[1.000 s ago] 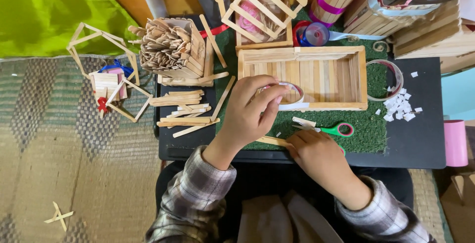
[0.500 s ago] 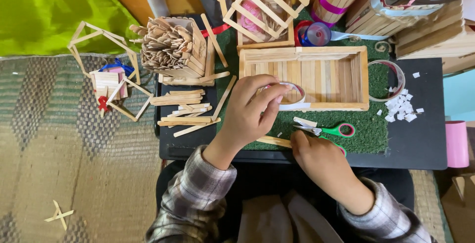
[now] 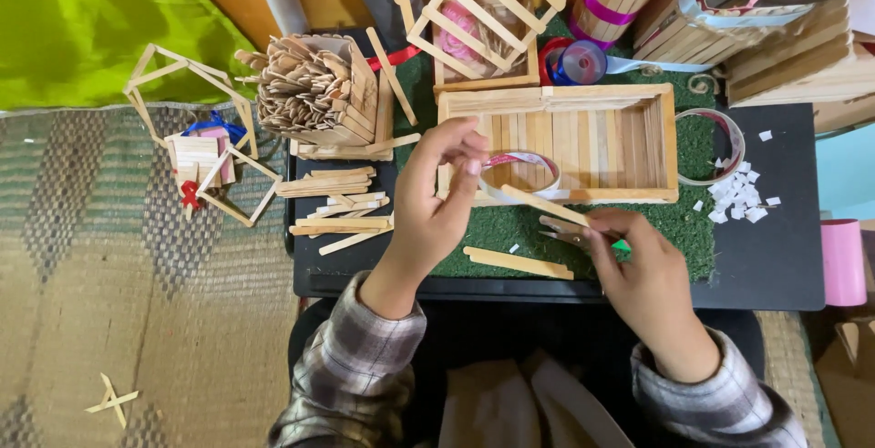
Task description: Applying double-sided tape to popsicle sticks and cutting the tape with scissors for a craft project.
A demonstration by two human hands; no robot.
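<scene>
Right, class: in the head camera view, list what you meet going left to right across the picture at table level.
Open wooden stick frame → box of bundled wooden sticks → left hand → shallow rectangular wooden stick tray → clear tape ring → scattered white paper scraps → pink cylinder.

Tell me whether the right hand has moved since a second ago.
Yes. The right hand has shifted to the right along the green mat, judged against the wooden tray, and now covers the scissors there.
</scene>
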